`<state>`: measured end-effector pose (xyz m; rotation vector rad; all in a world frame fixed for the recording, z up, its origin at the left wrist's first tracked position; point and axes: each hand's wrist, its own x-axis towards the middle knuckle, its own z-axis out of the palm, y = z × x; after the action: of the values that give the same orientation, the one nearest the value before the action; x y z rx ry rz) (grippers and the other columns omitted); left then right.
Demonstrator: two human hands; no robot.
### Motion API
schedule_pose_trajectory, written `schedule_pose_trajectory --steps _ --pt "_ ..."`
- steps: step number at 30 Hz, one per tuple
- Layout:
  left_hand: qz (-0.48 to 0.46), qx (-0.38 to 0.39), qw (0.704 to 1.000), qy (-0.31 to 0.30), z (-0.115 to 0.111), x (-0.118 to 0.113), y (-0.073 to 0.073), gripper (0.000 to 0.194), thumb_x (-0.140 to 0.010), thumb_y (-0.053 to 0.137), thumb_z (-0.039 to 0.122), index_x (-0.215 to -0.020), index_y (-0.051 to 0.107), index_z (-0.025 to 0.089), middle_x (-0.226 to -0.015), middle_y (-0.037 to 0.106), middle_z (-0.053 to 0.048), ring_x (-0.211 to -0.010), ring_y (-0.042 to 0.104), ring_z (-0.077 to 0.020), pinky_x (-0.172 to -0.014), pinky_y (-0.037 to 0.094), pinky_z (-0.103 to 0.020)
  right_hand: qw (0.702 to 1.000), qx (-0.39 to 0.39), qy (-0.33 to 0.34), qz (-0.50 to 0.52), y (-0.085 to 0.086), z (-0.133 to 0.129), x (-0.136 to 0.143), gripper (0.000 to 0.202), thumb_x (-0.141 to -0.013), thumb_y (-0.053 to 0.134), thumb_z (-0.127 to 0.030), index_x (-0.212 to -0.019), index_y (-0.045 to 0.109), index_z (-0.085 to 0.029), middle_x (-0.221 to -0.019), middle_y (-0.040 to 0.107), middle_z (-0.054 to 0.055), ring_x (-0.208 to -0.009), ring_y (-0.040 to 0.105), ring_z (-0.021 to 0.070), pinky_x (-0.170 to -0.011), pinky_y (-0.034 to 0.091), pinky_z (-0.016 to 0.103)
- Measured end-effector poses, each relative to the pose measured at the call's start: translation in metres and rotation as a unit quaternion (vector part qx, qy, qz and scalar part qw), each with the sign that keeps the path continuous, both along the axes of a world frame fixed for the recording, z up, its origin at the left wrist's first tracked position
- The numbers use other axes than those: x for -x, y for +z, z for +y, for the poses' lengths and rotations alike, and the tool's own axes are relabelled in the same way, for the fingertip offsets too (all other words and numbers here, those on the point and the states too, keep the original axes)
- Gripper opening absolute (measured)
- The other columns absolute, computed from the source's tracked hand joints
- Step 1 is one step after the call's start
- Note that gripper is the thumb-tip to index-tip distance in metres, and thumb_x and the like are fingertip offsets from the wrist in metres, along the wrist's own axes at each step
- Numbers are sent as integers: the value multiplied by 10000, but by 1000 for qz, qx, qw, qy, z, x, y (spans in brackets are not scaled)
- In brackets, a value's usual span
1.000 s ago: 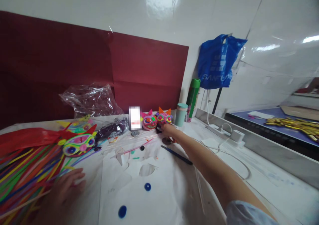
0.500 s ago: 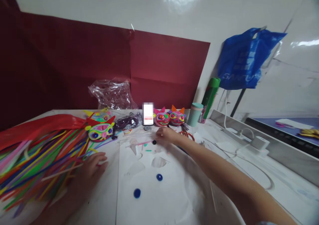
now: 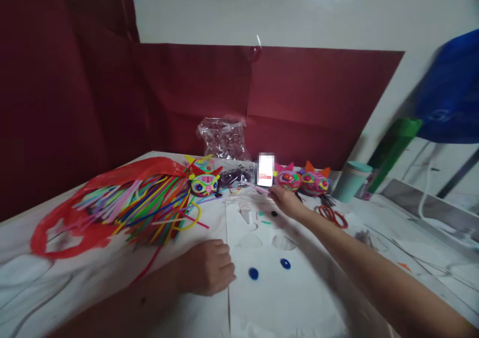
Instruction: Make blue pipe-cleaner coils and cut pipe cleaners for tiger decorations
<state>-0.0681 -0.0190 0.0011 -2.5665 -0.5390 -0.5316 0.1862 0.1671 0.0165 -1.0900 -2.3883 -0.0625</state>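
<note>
The right hand (image 3: 286,201) is stretched out across the tabletop (image 3: 392,243), its fingers pinched together on a thin pink stick (image 3: 258,188) that pokes out toward the left. It sits just in front of a pink cat-faced ball (image 3: 289,179), with an orange-eared one (image 3: 315,181) right beside that. The left hand (image 3: 207,273) lies well back from it, curled into a loose fist and resting on the tabletop at the edge of a white sheet (image 3: 284,288); it holds nothing that I can see.

On the white sheet, two blue dots (image 3: 269,269) lie between the hands, and a small black dot (image 3: 274,213) lies just by the right hand. A red plastic bag (image 3: 67,218) is spread open to the left with a spill of coloured sticks (image 3: 145,208) lying on it, a bright mask (image 3: 204,183) at their far end. Behind stands a clear crumpled bag (image 3: 223,138), contents unclear. A teal cup (image 3: 352,181) stands to the right, with red rings (image 3: 333,216) near the forearm.
</note>
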Motion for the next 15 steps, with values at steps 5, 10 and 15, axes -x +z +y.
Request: schedule_pose_trajectory --steps 5,10,15 --pt "22 -30 999 -12 -2 -1 -4 241 -829 492 195 -588 493 179 -550 477 3 -554 442 -140 -511 327 -307 996 -20 48 67 15 -17 37 176 -901 377 -233 -930 534 -158 -774 651 71 -672 594 172 -597 426 245" --pt "35 -50 998 -13 -5 -2 -6 214 -825 489 177 -613 518 175 -545 491 -3 -553 462 -142 -509 322 -299 988 -41 145 39 14 -33 95 167 -890 422 -220 -898 579 -164 -842 648 83 -792 586 181 -724 422 265" --pt "38 -40 998 -11 -7 -3 -3 251 -840 464 174 -594 515 173 -543 512 1 -540 477 -142 -509 331 -293 984 -40 176 -1 0 -29 136 175 -875 442 -166 -857 615 -152 -816 653 85 -773 578 181 -760 395 286"
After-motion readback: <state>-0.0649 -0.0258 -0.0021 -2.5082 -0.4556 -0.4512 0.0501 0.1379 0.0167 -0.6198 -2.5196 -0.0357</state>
